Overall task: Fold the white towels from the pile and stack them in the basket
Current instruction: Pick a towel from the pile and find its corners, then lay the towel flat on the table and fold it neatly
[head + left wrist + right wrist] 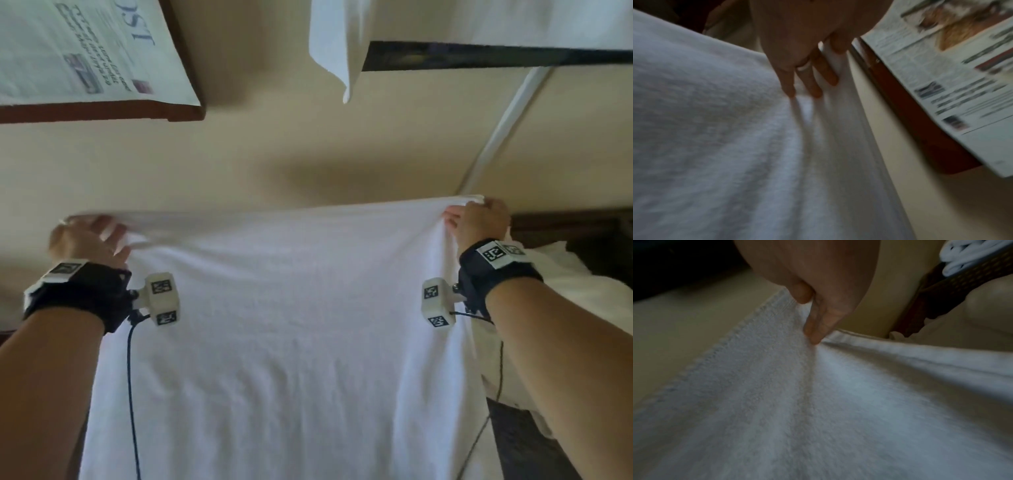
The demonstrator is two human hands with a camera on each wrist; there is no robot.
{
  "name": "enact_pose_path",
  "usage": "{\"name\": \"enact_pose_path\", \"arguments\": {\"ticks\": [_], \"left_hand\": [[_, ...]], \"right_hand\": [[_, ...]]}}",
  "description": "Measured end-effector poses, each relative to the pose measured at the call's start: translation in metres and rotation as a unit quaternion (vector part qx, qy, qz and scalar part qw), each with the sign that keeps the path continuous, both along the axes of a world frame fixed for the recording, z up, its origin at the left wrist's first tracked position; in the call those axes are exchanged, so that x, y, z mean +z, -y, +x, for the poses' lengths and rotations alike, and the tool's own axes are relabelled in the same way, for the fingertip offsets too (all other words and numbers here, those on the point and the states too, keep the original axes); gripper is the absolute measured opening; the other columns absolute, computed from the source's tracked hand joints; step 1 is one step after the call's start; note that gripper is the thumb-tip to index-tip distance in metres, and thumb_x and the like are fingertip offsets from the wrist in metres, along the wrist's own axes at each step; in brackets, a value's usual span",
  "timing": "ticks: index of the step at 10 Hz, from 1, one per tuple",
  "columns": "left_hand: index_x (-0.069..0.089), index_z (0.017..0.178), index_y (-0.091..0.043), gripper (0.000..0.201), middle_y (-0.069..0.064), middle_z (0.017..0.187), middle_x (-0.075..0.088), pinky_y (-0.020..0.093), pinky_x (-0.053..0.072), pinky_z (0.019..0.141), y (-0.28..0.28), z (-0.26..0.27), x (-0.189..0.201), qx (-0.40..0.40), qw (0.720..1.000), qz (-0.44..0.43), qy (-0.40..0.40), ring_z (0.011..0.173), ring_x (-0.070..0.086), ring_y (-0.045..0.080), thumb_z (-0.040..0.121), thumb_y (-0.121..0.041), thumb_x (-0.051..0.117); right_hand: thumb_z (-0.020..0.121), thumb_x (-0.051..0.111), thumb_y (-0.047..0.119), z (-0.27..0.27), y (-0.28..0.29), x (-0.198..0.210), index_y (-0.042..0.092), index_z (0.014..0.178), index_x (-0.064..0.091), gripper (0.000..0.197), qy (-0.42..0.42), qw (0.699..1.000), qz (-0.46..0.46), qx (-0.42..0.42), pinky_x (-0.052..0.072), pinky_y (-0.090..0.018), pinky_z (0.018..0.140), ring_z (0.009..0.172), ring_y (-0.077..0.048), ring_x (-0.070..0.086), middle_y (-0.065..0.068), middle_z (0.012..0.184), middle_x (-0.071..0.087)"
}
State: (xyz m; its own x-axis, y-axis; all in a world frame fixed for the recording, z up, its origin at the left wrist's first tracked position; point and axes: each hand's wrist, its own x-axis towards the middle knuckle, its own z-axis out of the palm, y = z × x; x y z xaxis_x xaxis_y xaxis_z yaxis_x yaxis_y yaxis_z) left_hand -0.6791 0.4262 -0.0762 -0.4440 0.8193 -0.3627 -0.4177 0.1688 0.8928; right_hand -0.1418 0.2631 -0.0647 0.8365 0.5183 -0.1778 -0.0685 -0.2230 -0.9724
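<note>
Head view: the left hand (87, 240) and right hand (479, 222) each pinch a top corner of a white towel (281, 325), stretched taut across mid-frame. A framed newspaper (85, 51) sits upper left.

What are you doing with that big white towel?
A person is holding up a white towel, stretched wide between both hands. The left hand grips one top corner and the right hand pinches the other, so the towel hangs down flat in front. It is not folded yet. Off to the right, a dark woven basket shows with white cloth in it. A framed newspaper hangs on the wall behind.
</note>
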Motion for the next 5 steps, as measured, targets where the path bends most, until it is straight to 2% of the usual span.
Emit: {"name": "enact_pose_path", "arguments": {"ticks": [1, 2, 3, 4, 5], "left_hand": [[0.046, 0.123, -0.037, 0.027, -0.011, 0.132, 0.065, 0.040, 0.043, 0.098, -0.008, 0.018, -0.022, -0.087, 0.996, 0.006, -0.036, 0.122, 0.063, 0.017, 0.098, -0.045, 0.038], [0.043, 0.142, -0.021, 0.041, 0.008, 0.138, 0.052, 0.042, 0.039, 0.101, 0.015, 0.026, -0.069, -0.241, 0.932, -0.073, -0.260, 0.125, 0.055, 0.031, 0.103, -0.032, 0.053], [0.040, 0.154, -0.020, 0.067, 0.012, 0.160, 0.035, 0.044, 0.030, 0.115, 0.058, 0.023, -0.121, -0.432, 0.701, -0.149, -0.547, 0.143, 0.039, 0.033, 0.094, -0.032, 0.069], [0.031, 0.156, -0.036, 0.074, -0.002, 0.169, 0.008, 0.048, 0.019, 0.123, 0.072, 0.013, -0.146, -0.483, 0.610, -0.165, -0.606, 0.154, 0.013, 0.027, 0.092, -0.050, 0.065], [0.029, 0.157, -0.035, 0.074, -0.003, 0.170, 0.005, 0.051, 0.019, 0.122, 0.053, 0.017, -0.147, -0.482, 0.594, -0.140, -0.629, 0.154, 0.009, 0.026, 0.093, -0.052, 0.063]], "right_hand": [[0.098, 0.050, 0.020, 0.002, -0.024, -0.042, 0.002, 0.135, 0.045, 0.041, 0.141, 0.981, -0.104, 0.080, 0.040, -0.020, 0.087, 0.102, -0.008, 0.060, -0.013, 0.121, 0.060], [0.098, 0.053, 0.028, -0.033, 0.002, -0.083, 0.019, 0.149, 0.033, 0.056, 0.196, 0.935, -0.220, 0.198, 0.043, -0.031, 0.095, 0.118, -0.024, 0.056, -0.008, 0.134, 0.057], [0.099, 0.045, 0.034, -0.062, 0.045, -0.132, 0.020, 0.150, 0.032, 0.055, 0.351, 0.767, -0.385, 0.374, 0.042, -0.041, 0.104, 0.132, -0.032, 0.044, -0.011, 0.151, 0.041], [0.097, 0.039, 0.046, -0.072, 0.055, -0.157, 0.029, 0.154, 0.017, 0.063, 0.387, 0.693, -0.448, 0.411, 0.034, -0.049, 0.110, 0.147, -0.033, 0.013, -0.011, 0.161, 0.008], [0.097, 0.038, 0.048, -0.069, 0.031, -0.159, 0.034, 0.155, 0.011, 0.066, 0.388, 0.683, -0.453, 0.420, 0.027, -0.054, 0.113, 0.149, -0.033, 0.002, -0.009, 0.163, -0.004]]}}
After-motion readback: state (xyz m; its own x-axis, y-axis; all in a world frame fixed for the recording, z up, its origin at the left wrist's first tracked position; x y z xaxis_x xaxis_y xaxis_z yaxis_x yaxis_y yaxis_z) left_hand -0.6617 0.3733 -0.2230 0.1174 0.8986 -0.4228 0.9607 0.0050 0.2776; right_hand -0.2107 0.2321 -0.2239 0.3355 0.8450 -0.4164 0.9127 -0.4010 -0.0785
